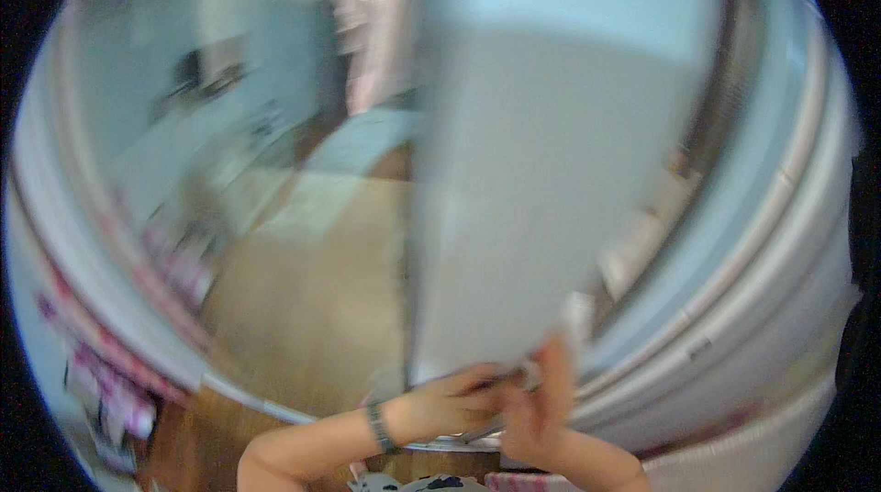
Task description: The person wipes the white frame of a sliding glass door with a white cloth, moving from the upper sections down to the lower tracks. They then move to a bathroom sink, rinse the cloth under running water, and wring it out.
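Both hands meet low in the picture, in front of the lower part of a pale panel (530,203), which looks like a door or wardrobe leaf. My left hand (447,406), with a dark band on its wrist, reaches in from the left, fingers curled by the other hand. My right hand (540,402) is raised beside it, fingers pointing up. A small whitish thing (531,373) shows between the hands; blur hides what it is and which hand holds it.
Wooden flooring (310,285) spreads out on the left, with blurred pink and white items (110,389) at the far left. Pink-white fabric (368,31) hangs at the back. Long pale rails (750,237) curve along the right side.
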Action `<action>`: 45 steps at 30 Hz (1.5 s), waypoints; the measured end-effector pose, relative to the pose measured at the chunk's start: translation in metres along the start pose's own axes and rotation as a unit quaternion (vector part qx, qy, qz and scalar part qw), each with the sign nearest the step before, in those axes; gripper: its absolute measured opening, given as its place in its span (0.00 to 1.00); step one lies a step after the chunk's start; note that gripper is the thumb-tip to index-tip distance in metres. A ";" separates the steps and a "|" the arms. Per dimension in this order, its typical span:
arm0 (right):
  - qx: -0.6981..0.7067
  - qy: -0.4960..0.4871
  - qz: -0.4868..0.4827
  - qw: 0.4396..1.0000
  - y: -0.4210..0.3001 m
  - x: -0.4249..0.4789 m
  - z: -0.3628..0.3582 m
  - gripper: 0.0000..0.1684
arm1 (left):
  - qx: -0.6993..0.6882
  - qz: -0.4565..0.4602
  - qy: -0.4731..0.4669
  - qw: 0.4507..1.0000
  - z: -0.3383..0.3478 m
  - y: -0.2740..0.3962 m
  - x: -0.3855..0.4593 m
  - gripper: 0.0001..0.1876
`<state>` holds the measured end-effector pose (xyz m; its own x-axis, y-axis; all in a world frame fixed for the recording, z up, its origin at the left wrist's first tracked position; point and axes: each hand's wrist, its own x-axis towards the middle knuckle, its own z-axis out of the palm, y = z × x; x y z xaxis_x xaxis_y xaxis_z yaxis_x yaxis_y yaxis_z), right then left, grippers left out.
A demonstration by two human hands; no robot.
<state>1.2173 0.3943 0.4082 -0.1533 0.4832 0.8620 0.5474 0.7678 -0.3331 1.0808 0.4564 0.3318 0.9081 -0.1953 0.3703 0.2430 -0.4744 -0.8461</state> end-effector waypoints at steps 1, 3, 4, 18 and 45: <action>0.032 0.006 -0.014 0.999 -0.003 0.018 0.002 0.28 | 0.047 -0.019 -0.071 0.996 -0.023 -0.009 -0.010 0.16; 0.037 0.007 0.001 0.999 0.003 0.017 -0.002 0.26 | 0.094 -0.065 -0.115 0.987 -0.047 -0.026 -0.001 0.11; 0.006 0.025 -0.020 0.999 0.010 0.011 -0.005 0.26 | 0.076 -0.097 -0.115 0.986 -0.055 -0.032 0.009 0.09; -0.452 0.048 -0.116 0.883 0.053 0.140 -0.117 0.39 | 0.013 -0.207 -0.104 0.973 -0.053 -0.025 0.022 0.02; -0.534 0.031 -0.102 0.839 0.021 0.207 -0.126 0.60 | 0.062 -0.178 -0.099 0.977 -0.051 -0.030 0.016 0.06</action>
<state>1.3012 0.4573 0.6278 -0.3075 0.3395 0.8889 0.9451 0.0002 0.3268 1.0702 0.4242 0.3827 0.8032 0.1397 0.5790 0.5845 -0.3720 -0.7211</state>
